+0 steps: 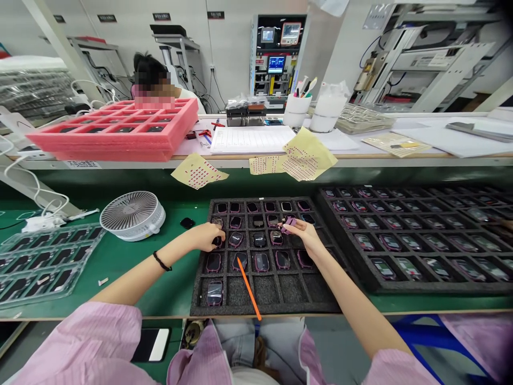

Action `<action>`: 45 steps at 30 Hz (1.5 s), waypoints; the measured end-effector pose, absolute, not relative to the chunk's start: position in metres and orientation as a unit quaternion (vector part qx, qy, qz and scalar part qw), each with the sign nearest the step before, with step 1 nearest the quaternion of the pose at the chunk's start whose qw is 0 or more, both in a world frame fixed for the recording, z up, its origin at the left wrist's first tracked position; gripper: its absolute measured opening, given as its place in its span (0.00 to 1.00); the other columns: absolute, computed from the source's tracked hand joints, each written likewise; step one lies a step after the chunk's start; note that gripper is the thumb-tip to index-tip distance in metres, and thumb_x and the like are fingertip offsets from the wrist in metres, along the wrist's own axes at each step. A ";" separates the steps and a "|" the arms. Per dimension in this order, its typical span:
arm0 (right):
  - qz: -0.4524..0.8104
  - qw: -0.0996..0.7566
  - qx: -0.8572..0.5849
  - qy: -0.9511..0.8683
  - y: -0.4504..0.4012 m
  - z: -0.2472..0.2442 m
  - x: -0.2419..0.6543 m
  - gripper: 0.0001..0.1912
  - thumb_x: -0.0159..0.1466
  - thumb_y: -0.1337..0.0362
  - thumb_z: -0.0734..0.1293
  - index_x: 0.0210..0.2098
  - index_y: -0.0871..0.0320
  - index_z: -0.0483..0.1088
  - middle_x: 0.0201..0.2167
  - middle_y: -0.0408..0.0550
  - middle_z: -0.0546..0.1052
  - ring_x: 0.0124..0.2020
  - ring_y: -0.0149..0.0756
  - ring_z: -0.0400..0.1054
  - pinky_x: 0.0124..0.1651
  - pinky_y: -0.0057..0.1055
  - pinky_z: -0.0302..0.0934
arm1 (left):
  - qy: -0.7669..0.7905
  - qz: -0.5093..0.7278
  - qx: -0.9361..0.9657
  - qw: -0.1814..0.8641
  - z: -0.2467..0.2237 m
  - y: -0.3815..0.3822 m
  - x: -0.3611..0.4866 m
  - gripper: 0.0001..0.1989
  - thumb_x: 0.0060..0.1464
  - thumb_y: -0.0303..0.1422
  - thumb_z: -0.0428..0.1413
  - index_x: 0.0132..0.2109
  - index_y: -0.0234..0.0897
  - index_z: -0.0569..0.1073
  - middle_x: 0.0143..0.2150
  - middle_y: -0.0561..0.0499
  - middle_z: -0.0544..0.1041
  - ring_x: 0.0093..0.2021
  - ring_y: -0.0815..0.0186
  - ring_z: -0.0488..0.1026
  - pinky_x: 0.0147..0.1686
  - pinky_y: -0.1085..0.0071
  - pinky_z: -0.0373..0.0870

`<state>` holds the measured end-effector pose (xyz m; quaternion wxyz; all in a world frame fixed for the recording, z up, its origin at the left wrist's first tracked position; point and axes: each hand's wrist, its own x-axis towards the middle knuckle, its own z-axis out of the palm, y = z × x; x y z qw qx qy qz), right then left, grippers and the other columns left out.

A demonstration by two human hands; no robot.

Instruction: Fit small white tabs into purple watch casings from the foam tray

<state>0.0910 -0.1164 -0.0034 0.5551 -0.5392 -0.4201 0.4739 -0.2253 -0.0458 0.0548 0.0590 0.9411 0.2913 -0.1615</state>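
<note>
A black foam tray point(262, 289) with square pockets lies on the green table, most pockets holding small dark watch-like units with purple rims. My left hand point(208, 237) reaches into the tray's left column, its fingers closed around a dark unit at a pocket. Over the right part of the tray, my right hand point(301, 231) pinches a small purple piece point(287, 224) between thumb and fingers. An orange stick point(249, 289) lies slanted across the lower pockets.
A second filled foam tray point(363, 267) stands right. Left are a round fan point(133, 214), a clear tray point(72, 267) and a small black unit point(187, 223). Pink foam point(120, 144) and papers lie on the shelf above. Another person point(150, 77) sits beyond.
</note>
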 end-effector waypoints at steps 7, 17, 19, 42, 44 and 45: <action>0.470 0.556 -0.541 -0.421 -0.118 -0.001 0.090 0.22 0.42 0.53 0.77 0.32 0.60 0.77 0.35 0.53 0.81 0.41 0.47 0.75 0.42 0.39 0.67 | 0.287 -0.161 0.943 0.051 0.056 -0.046 -0.225 0.16 0.48 0.28 0.56 0.46 0.39 0.75 0.43 0.46 0.75 0.39 0.59 0.76 0.38 0.68 0.70; 0.473 0.551 -0.545 -0.419 -0.124 -0.002 0.093 0.22 0.42 0.54 0.77 0.34 0.60 0.77 0.35 0.52 0.81 0.41 0.47 0.75 0.43 0.39 0.67 | 0.284 -0.160 0.944 0.051 0.056 -0.046 -0.225 0.16 0.47 0.27 0.56 0.45 0.39 0.75 0.43 0.46 0.75 0.39 0.59 0.75 0.38 0.69 0.69; 0.473 0.551 -0.546 -0.418 -0.127 -0.003 0.095 0.23 0.42 0.55 0.77 0.34 0.60 0.77 0.34 0.52 0.82 0.41 0.47 0.75 0.44 0.39 0.67 | 0.283 -0.158 0.945 0.052 0.056 -0.045 -0.226 0.16 0.47 0.28 0.56 0.45 0.39 0.75 0.43 0.46 0.75 0.39 0.59 0.75 0.38 0.69 0.69; 0.607 0.445 -0.532 -0.388 -0.132 -0.004 0.137 0.14 0.52 0.57 0.73 0.30 0.63 0.74 0.31 0.59 0.81 0.29 0.43 0.77 0.29 0.33 0.71 | 0.172 -0.001 0.985 0.003 0.060 -0.119 -0.213 0.15 0.62 0.32 0.48 0.55 0.39 0.67 0.54 0.43 0.70 0.53 0.59 0.69 0.47 0.65 0.63; 0.613 0.424 -0.532 -0.402 -0.131 -0.002 0.138 0.15 0.54 0.55 0.72 0.27 0.63 0.72 0.29 0.59 0.80 0.27 0.42 0.76 0.28 0.34 0.71 | 0.090 0.022 0.996 0.013 0.054 -0.138 -0.201 0.15 0.63 0.31 0.46 0.54 0.38 0.67 0.53 0.43 0.72 0.51 0.62 0.70 0.48 0.66 0.62; 0.608 0.412 -0.539 -0.414 -0.131 -0.002 0.138 0.16 0.55 0.54 0.71 0.26 0.63 0.71 0.28 0.59 0.80 0.26 0.42 0.76 0.28 0.35 0.72 | 0.062 0.023 0.998 0.010 0.050 -0.145 -0.196 0.14 0.63 0.29 0.45 0.53 0.37 0.68 0.50 0.43 0.73 0.48 0.63 0.70 0.48 0.67 0.61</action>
